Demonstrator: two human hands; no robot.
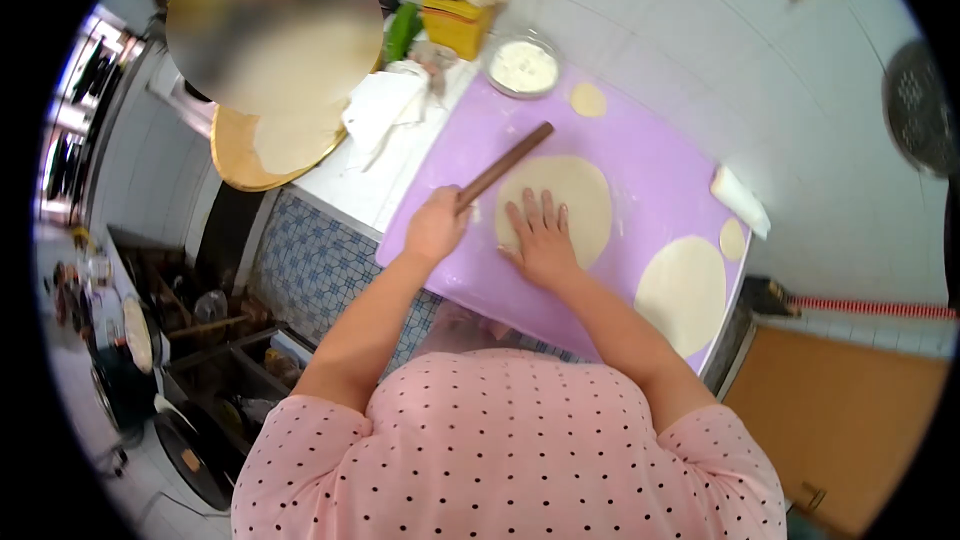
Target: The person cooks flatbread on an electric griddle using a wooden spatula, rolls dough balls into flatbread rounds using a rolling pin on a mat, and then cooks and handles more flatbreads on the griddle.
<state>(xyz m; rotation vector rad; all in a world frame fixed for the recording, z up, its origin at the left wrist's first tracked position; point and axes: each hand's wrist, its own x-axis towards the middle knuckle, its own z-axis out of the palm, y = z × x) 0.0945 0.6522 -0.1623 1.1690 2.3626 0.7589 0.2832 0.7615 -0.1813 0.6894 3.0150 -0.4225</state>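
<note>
A brown wooden rolling pin [512, 162] slants up and to the right, its lower end wrapped in the fingers of my left hand [437, 225]. My right hand [542, 243] lies flat with fingers spread on a round sheet of dough [585, 195]. The pin's far part passes just beside the upper left of that sheet. Under everything is a purple mat [650, 155]. A second large dough round [682, 295] lies to the right, with a small dough disc [732, 239] near it. Another small disc [588, 100] sits near the mat's top.
A glass bowl of flour [523, 67] stands at the mat's upper edge, next to a yellow box [455, 25]. White paper [382, 110] and a round tray [240, 165] with a dough sheet are at left. A white roll [740, 200] lies by the wall.
</note>
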